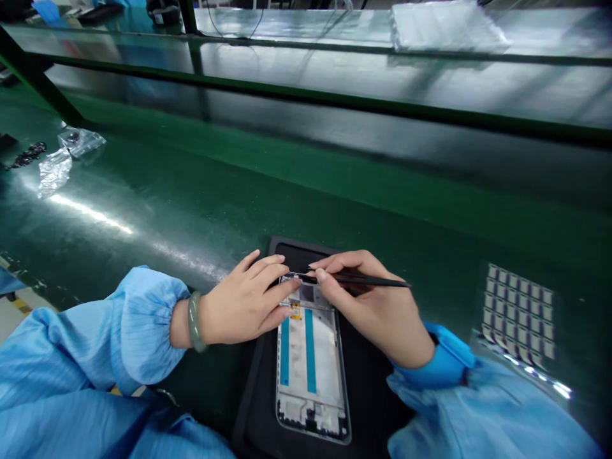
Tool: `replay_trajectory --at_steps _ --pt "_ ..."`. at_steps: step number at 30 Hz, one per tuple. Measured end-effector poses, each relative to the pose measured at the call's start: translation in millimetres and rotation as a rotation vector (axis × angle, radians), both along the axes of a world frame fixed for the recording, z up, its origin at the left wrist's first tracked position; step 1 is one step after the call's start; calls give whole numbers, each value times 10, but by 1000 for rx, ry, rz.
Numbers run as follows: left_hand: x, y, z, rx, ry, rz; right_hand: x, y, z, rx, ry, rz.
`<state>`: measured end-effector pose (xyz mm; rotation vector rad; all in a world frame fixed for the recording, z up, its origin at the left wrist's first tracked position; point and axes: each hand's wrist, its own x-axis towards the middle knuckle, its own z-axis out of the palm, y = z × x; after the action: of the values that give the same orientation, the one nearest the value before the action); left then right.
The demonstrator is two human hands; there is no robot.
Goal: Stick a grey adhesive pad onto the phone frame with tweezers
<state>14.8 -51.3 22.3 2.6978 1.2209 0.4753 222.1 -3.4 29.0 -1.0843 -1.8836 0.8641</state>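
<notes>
A phone frame (329, 357) with two blue strips and a small orange flex piece lies on a black mat (373, 389). My left hand (243, 299) rests at its upper left edge, fingers spread, fingertips touching the top part. Black tweezers (370, 280) are pinched in my right hand (373, 299), their tips pointing left at the frame's top edge. Whether anything sits between the tips is too small to tell.
On the green table (191, 178), a sheet of small parts (519, 312) lies at the right. Plastic bags (55, 171) and small black pieces (29, 155) are at the far left. A raised shelf (296, 64) runs across the back, holding clear packaging (444, 25).
</notes>
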Motion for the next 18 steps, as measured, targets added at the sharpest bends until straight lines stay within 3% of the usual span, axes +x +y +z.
replay_trajectory --at_steps 9,14,18 --pt "-12 3 7 -2 19 3 -23 54 140 62 -157 107" --pt "-18 2 9 -13 17 -7 -5 -4 35 80 -94 27" --pt "-25 12 -2 3 -12 -11 17 -23 -34 -17 52 -30"
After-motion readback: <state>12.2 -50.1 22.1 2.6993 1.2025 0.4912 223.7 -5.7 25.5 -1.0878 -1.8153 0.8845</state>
